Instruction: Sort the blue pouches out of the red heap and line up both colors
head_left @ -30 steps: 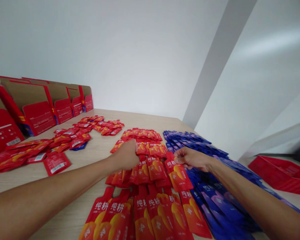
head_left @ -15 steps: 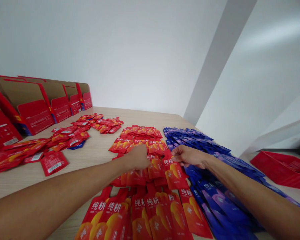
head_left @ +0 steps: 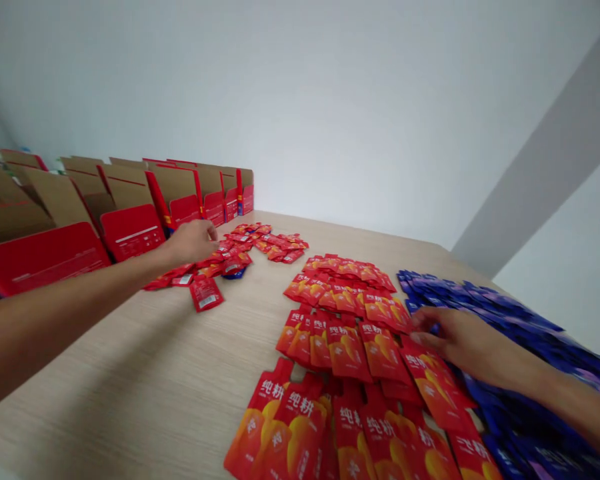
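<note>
My left hand [head_left: 193, 241] reaches over a loose pile of small red pouches [head_left: 207, 293]. Its fingers bend a little, with a gap by the thumb, and no pouch shows in them. On the right, my right hand [head_left: 453, 337] rests beside the top of a red pouch printed with yellow fruit [head_left: 435, 383], at the right end of a row. Thumb and forefinger are apart there, with blue showing between them; whether the fingertips touch the pouch is hard to see. Overlapping rows of red pouches [head_left: 347, 350] lie to its left.
Blue pouches [head_left: 480, 300] lie in overlapping rows along the right, partly under my right forearm. Red cardboard boxes with raised brown flaps [head_left: 133, 230] line the left side. A second small heap of red pouches [head_left: 283, 247] lies farther back on the wooden table [head_left: 180, 380].
My left hand has moved from the red rows to the loose pile at left. The view has turned left. My right hand has let go of the end pouch, staying near its top.
</note>
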A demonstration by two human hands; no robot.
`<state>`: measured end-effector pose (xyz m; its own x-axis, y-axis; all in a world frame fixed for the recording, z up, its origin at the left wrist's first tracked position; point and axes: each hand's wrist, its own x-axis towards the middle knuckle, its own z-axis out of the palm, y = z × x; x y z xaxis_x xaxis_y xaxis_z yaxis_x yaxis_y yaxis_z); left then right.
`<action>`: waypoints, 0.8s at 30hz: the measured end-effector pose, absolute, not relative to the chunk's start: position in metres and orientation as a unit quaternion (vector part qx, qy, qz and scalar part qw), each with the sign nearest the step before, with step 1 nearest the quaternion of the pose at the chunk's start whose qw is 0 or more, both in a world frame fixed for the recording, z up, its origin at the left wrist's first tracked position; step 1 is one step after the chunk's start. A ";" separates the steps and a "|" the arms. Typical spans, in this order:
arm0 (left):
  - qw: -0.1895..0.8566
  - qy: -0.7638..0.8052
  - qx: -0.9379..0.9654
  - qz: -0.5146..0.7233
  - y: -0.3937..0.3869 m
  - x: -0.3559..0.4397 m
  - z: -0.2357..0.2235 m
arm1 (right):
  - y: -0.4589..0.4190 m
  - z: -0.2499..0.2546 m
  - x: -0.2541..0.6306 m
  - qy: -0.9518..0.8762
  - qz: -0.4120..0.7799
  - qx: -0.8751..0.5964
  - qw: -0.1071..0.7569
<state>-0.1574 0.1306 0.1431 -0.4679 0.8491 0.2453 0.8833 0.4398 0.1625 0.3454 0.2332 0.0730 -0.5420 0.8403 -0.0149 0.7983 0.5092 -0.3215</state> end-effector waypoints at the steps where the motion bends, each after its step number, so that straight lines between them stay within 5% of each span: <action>1: 0.070 -0.855 -0.499 -0.118 0.123 -0.174 0.141 | 0.232 0.076 0.337 -0.871 0.142 -0.466 0.064; 13: -0.033 -0.763 -0.644 -0.042 0.180 -0.171 0.044 | 0.153 0.105 0.185 -0.956 0.075 -0.278 -0.057; 24: -0.014 -0.779 -0.625 -0.041 0.188 -0.180 0.044 | 0.122 0.102 0.188 -0.964 0.133 -0.214 -0.087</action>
